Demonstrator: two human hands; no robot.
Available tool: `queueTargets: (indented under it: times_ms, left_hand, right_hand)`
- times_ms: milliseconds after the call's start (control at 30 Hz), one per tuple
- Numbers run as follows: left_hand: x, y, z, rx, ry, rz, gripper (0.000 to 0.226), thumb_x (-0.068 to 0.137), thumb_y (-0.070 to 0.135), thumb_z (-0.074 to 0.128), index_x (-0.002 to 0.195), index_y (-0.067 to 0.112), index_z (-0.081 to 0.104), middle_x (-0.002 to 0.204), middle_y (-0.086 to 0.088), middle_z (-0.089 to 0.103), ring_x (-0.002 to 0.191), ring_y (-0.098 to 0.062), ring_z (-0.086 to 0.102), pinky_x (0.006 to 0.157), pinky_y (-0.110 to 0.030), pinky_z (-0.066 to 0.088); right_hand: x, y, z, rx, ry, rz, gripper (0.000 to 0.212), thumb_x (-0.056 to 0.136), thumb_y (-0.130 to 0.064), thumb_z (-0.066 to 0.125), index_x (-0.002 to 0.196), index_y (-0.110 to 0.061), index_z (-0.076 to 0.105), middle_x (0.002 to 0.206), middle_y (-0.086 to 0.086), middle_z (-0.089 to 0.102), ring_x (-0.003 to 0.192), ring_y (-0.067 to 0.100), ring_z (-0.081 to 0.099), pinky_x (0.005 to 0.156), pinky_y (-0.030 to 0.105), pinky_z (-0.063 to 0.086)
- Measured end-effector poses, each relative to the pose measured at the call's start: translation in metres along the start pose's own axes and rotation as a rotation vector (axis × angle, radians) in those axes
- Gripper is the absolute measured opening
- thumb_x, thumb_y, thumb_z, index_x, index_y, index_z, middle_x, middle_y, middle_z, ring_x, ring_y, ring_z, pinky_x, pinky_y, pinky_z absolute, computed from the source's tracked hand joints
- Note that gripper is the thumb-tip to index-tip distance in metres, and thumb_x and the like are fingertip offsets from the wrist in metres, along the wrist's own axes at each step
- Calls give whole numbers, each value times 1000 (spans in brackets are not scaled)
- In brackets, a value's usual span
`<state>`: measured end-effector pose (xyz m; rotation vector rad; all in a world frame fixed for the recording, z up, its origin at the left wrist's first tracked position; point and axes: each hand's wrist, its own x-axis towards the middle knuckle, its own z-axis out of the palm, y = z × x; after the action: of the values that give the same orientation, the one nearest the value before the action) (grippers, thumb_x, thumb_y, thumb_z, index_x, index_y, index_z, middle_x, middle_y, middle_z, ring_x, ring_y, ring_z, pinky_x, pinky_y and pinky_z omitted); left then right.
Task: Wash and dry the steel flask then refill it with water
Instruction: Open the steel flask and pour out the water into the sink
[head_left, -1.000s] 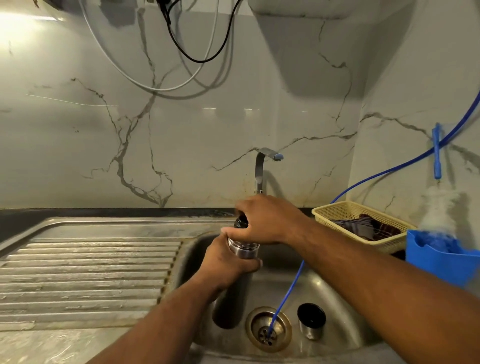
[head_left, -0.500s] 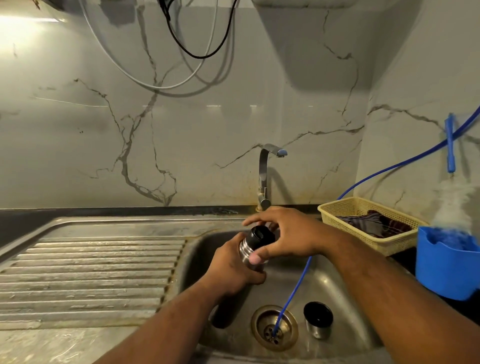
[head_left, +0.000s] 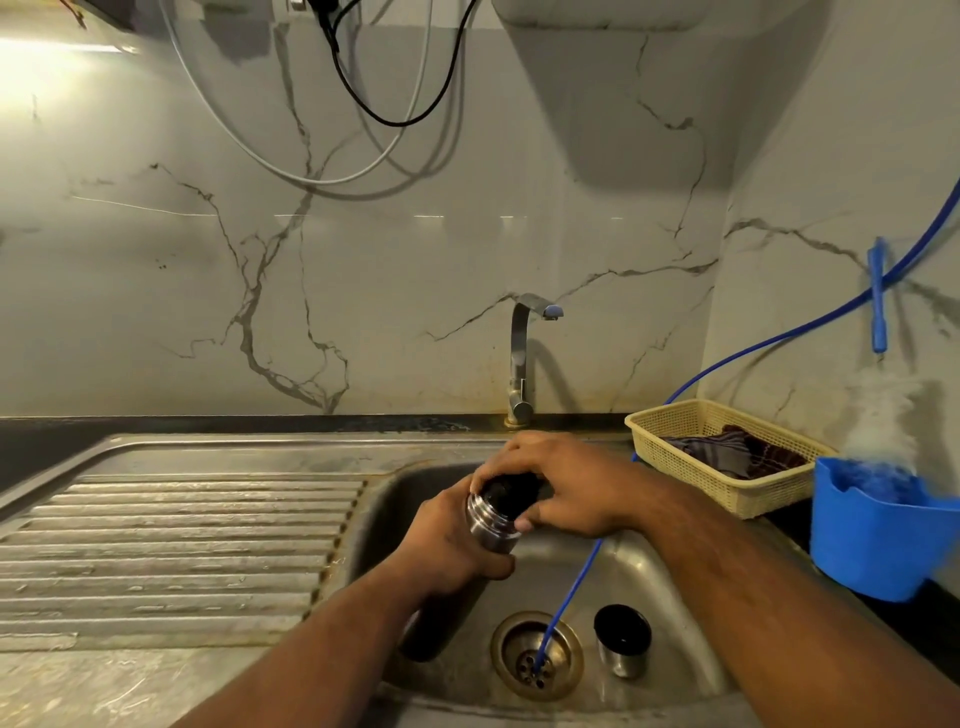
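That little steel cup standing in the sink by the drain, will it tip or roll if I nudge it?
Likely light, since the steel cup is small. It stands upright on the sink floor, which slopes toward the drain, so a nudge may slide or tip it. Tipped, its round wall would probably roll.

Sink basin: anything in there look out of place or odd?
Yes: a thin blue hose runs down from the right wall and ends in the drain strainer, an odd spot. A small steel cup stands upright beside it.

Single head-worn view, looking forward and down; close over the sink (head_left: 675, 597), facing the wall tap (head_left: 522, 358)
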<state>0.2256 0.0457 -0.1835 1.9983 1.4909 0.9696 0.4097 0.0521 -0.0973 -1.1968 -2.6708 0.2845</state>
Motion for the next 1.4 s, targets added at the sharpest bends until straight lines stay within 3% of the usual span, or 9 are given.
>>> queueTargets:
  times_ms: [100,233,300,433,600,800,967,1133,1400]
  left_hand:
    - [-1,-2,-1,1,-3,-7,73,59,22,94,120,37,57,105,11,69,98,-4,67,87,-22,56]
    - [1,-5,2,12,5,-32,73,60,24,93,122,32,55,114,11,68,107,-9,65,90,-25,54]
    - [2,-6,5,28,-6,-17,67,61,22,93,116,33,57,113,13,67,109,-8,63,88,-20,51]
    - [3,-4,7,36,-34,-14,66,61,20,94,113,35,57,108,14,68,103,-5,65,87,-21,53]
    - [5,-8,3,5,-9,-32,74,56,29,95,120,35,58,105,12,70,97,-3,67,90,-29,57]
    - [6,-17,-2,-89,143,-81,74,48,35,97,113,34,63,98,9,73,90,-7,70,88,-36,59]
    - [5,-18,-7,-148,200,-112,61,58,21,97,109,28,63,96,7,72,87,-5,68,78,-25,54]
    - [7,-19,-8,-140,209,-139,64,56,28,98,109,27,62,97,8,72,90,-9,68,82,-28,54]
    - [7,-17,-10,-136,234,-131,64,56,29,98,109,27,62,95,8,73,87,-7,69,80,-28,54]
  right_hand:
    - [1,4,-2,59,-8,-64,63,82,-18,82,131,-51,59,137,-15,44,127,9,45,100,27,47]
    - [1,-5,2,120,85,108,86,73,-70,76,146,-54,36,146,-8,42,128,13,47,103,36,48]
    - [5,-11,11,2,129,245,83,74,-85,60,144,-43,44,137,-2,53,117,16,55,95,38,52]
    - [6,-16,18,-118,123,253,62,84,-80,54,111,-26,65,95,-5,62,86,12,59,71,30,51]
    - [1,-5,-3,50,203,55,39,86,-51,74,120,-34,64,114,-8,65,102,10,60,76,20,47]
    - [-5,19,-13,385,404,201,54,68,-54,89,108,-34,58,107,-10,66,93,6,62,70,20,47]
    - [3,37,25,326,1,359,61,74,-27,90,125,-27,57,110,-9,64,100,10,63,85,27,53]
    - [15,36,82,193,-425,395,50,70,-38,92,111,-23,70,108,-5,73,100,16,70,92,36,59]
    - [31,25,142,88,-443,242,51,72,-45,89,110,-17,71,109,1,73,96,19,68,85,33,56]
